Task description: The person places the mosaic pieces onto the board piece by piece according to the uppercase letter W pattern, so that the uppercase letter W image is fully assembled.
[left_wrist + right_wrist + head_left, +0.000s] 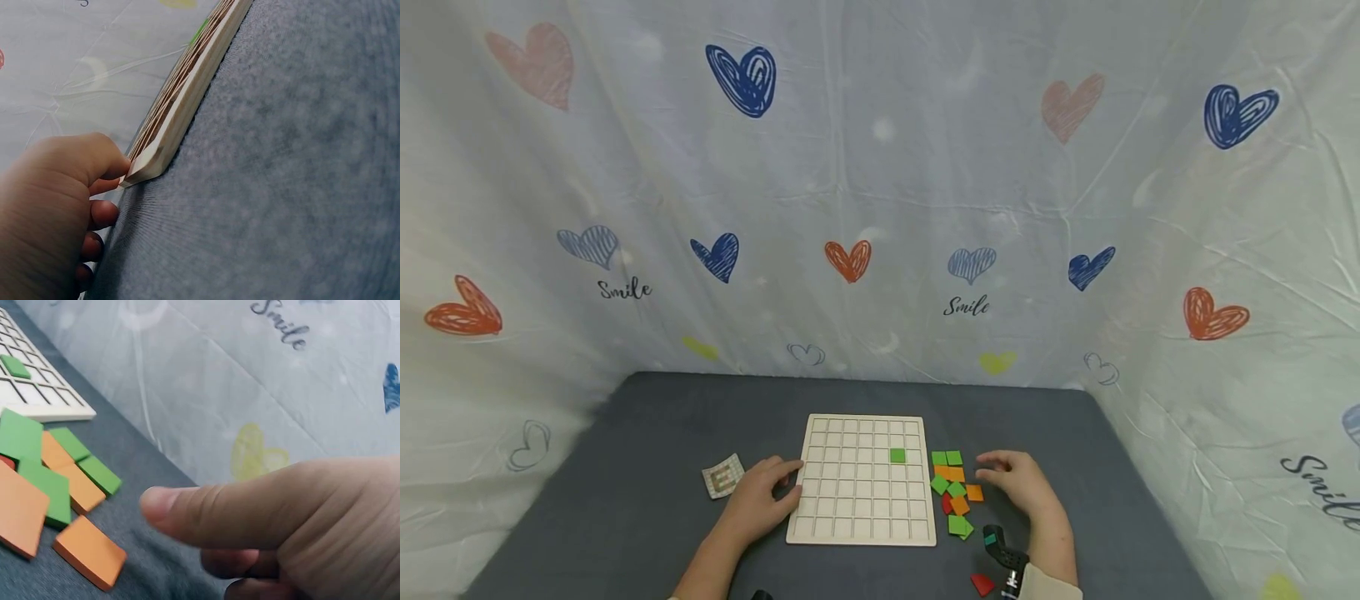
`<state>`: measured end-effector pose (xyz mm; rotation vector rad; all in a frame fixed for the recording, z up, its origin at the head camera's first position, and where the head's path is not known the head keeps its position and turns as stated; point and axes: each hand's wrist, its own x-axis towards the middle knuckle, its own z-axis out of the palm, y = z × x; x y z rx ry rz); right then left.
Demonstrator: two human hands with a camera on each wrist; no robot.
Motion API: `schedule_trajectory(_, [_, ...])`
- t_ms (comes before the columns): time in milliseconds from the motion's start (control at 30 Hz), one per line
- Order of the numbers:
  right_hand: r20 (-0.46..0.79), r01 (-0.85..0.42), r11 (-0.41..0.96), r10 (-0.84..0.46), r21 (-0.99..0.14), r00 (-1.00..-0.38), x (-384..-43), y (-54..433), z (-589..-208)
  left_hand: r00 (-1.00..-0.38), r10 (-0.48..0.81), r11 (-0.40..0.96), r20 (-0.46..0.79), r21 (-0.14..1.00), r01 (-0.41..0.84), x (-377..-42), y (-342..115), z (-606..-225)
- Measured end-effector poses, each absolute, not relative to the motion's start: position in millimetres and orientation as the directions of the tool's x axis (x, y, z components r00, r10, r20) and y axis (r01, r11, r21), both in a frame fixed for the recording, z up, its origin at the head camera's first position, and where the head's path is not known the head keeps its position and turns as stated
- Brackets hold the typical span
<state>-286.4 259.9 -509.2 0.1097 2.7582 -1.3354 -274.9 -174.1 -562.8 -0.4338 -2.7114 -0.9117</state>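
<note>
A pale wooden grid board [862, 545] lies on the dark cloth, with one green tile [897, 456] in a cell of its upper right part. My left hand [762, 497] rests at the board's left edge, thumb and index fingertips touching the rim a little apart. In the left wrist view the thumb [109, 159] lies against the board's corner [147, 165]. To the right of the loose tiles is my right hand [1018, 482], above the cloth, with no tile visible in it. An orange tile [90, 552] lies near its thumb [181, 509].
Several green, orange and red tiles lie beside the board, some overlapping, including an orange tile [974, 492]. One red tile [982, 584] sits nearer the front. A small patterned card [723, 477] lies left of the board. A heart-printed curtain [880, 192] encloses the table.
</note>
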Motion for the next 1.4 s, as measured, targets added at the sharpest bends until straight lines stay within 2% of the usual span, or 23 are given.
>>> schedule_trajectory(233, [-0.252, 0.208, 0.566, 0.000, -0.798, -0.968, -280.2, 269.3, -511.6, -0.929, 0.190, 0.769, 0.317, 0.541, 0.341, -274.7, -172.8, -561.9])
schedule_trajectory(400, [-0.290, 0.232, 0.541, -0.022, -0.808, -0.957, -280.3, 270.1, -517.6, -0.932, 0.188, 0.769, 0.310, 0.545, 0.336, -273.8, -172.3, -560.9])
schedule_trajectory(800, [-0.186, 0.161, 0.620, 0.025, -0.768, -0.982, -284.2, 269.9, -525.2, -0.925, 0.185, 0.764, 0.332, 0.543, 0.348, -274.6, -172.9, -561.6])
schedule_trajectory(1033, [-0.106, 0.151, 0.669, 0.108, -0.728, -0.988, -285.4, 271.6, -525.6, -0.920, 0.188, 0.755, 0.343, 0.549, 0.359, -274.4, -173.4, -563.8])
schedule_trajectory(1400, [0.023, 0.059, 0.655, 0.116, -0.753, -0.993, -281.9, 263.0, -499.0, -0.928, 0.169, 0.767, 0.331, 0.547, 0.335, -274.6, -171.2, -561.8])
